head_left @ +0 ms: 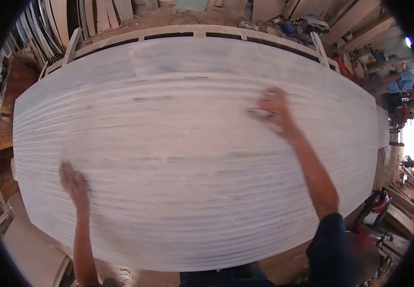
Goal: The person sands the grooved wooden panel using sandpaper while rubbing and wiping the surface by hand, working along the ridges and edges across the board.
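A large whitish panel (192,138) with many long, narrow grooves spreads out in front of me, smeared with grey streaks and pale dust. My right hand (275,111) is over its right upper part, fingers curled around a thin flat piece (263,112) with a pale edge and a dark underside. Motion blurs that piece, so its kind does not show. Over the panel's left side is my left hand (75,184), blurred, with its fingers extended and nothing visible in them. I cannot tell whether it touches the surface.
A wooden frame (168,32) runs behind the panel's far edge. Boards and curved strips (37,28) lean at the back left. Tools and clutter (307,25) lie at the back right. A person in blue (401,82) is at the far right. Wood pieces (401,220) lie at the lower right.
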`<state>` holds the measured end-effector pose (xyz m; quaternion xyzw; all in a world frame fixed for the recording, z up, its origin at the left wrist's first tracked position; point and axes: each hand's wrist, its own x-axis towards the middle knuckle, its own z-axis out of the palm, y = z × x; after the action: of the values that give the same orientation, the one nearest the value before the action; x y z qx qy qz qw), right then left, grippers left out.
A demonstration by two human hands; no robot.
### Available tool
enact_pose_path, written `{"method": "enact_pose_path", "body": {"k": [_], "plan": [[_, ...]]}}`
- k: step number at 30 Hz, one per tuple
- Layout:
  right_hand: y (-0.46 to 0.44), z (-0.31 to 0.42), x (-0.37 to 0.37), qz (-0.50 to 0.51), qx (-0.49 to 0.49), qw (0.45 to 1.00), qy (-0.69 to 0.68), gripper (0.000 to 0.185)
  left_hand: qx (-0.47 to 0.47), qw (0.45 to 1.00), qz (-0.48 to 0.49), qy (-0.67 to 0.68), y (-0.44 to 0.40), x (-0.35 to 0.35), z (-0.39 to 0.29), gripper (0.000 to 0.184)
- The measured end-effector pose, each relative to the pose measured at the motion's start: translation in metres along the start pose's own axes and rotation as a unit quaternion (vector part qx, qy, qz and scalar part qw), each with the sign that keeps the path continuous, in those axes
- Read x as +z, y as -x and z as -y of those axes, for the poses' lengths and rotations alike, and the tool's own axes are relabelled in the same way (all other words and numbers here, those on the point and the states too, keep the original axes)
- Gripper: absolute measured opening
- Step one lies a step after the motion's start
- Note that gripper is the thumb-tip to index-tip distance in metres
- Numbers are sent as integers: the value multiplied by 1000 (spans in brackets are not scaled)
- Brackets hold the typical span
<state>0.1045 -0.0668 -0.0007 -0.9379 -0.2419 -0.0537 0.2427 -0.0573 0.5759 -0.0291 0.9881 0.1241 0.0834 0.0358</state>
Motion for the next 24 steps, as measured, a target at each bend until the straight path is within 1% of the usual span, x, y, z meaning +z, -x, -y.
{"method": "enact_pose_path", "body": {"k": [1,2,3,4,5,7,8,10,11,12,13,14,15,16,17,18,19,21,22,24], "plan": [[-25,18,35,9,-69,995,-76,24,44,999,-6,9,-7,8,-29,51],[-52,54,65,-29,-103,988,-109,27,72,997,10,3,-11,3,-82,52],[-77,89,85,-58,-112,984,-123,22,91,996,7,9,-13,3,-133,53],[-100,119,97,-39,-108,991,-71,17,105,994,20,8,-14,-4,-187,53],[-110,136,108,-67,-108,991,-35,21,137,989,28,41,-13,-8,-228,55],[-92,114,92,-63,-98,992,-53,21,203,975,41,81,-10,-16,-302,55],[-86,105,85,-53,-100,991,-74,22,237,967,50,77,-8,-18,-331,56],[-41,37,43,-43,-90,992,-82,19,296,947,78,101,-3,-15,-376,52],[-11,0,12,-38,-79,992,-89,25,318,937,103,105,2,-14,-399,53],[22,-41,-15,-20,-52,993,-100,31,340,923,119,134,5,-8,-421,51],[56,-84,-38,-7,-2,996,-92,34,364,912,118,147,11,-2,-442,51],[83,-110,-75,-4,16,1000,-4,30,386,904,112,145,20,7,-465,52],[112,-139,-95,-32,62,997,34,24,399,894,123,164,27,8,-489,52],[134,-161,-117,-73,61,992,77,20,405,888,139,165,35,10,-518,53],[153,-177,-138,-88,124,988,17,19,407,876,174,191,43,10,-548,54],[164,-185,-152,-102,185,976,-43,17,429,863,174,203,51,18,-579,55],[168,-179,-160,-100,178,978,-46,17,441,851,170,227,61,23,-611,55],[173,-172,-168,-137,319,930,-121,18,465,835,154,250,75,26,-668,57],[175,-177,-161,-137,318,930,-127,18,480,829,141,249,79,24,-687,57],[179,-183,-146,-153,196,965,-80,18,479,827,142,256,82,21,-710,57]]}}
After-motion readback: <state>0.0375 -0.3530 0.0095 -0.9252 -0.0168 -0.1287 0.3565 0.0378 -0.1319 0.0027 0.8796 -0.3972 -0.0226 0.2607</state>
